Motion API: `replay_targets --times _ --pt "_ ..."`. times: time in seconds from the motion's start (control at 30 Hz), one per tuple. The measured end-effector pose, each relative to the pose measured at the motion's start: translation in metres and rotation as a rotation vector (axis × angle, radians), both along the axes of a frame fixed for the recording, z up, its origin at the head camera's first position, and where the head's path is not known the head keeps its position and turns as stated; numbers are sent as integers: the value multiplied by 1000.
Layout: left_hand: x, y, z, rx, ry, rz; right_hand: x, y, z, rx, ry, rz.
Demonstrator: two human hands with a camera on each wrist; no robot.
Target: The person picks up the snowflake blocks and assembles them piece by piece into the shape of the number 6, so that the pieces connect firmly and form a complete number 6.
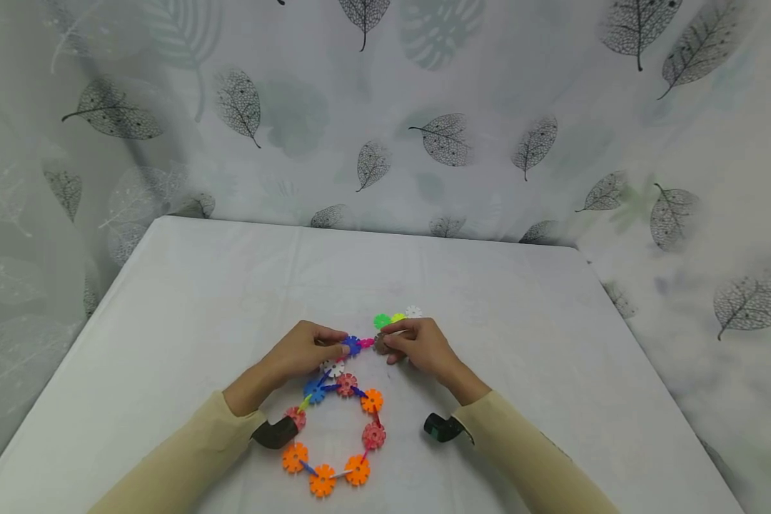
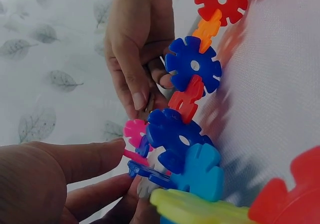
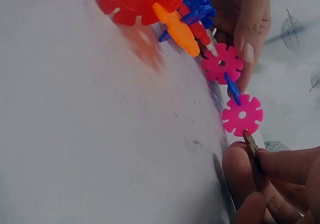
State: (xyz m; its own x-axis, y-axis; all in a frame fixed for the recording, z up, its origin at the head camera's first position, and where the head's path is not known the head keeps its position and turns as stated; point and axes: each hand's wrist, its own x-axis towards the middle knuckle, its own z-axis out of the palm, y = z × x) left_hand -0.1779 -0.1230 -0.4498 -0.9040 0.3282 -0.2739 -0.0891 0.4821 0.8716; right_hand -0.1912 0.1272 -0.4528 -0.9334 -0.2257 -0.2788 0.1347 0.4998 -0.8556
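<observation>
Toothed plastic discs, slotted edge to edge, form a closed ring with a short tail. My left hand [image 1: 305, 348] pinches a blue disc [image 1: 352, 346] in that tail, beyond the ring's far side. Between finger and thumb of my right hand [image 1: 422, 348] is a brown disc [image 1: 380, 344]. In the right wrist view, the edge of the brown disc meets a pink disc [image 3: 232, 118] at the tail's end. A blue disc [image 3: 232, 88] seen edge-on links it to a second pink disc. The ring, with orange discs [image 1: 323, 487] at its near side, lies on the table below my hands.
Loose discs lie just behind my right hand: a green disc [image 1: 382, 320], a yellow one [image 1: 398, 316] and a white one [image 1: 414, 311]. A white cloth covers the table [image 1: 520, 300]. A leaf-printed curtain [image 1: 334, 178] hangs behind it and along the sides.
</observation>
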Motion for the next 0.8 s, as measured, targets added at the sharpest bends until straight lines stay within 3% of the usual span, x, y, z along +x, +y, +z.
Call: replay_targets --times 0.63,0.8 --pt "0 -2 -5 20 8 20 -3 -8 -6 -23 -2 22" --pt "0 -1 -3 20 9 11 -5 -10 -6 -9 1 -6"
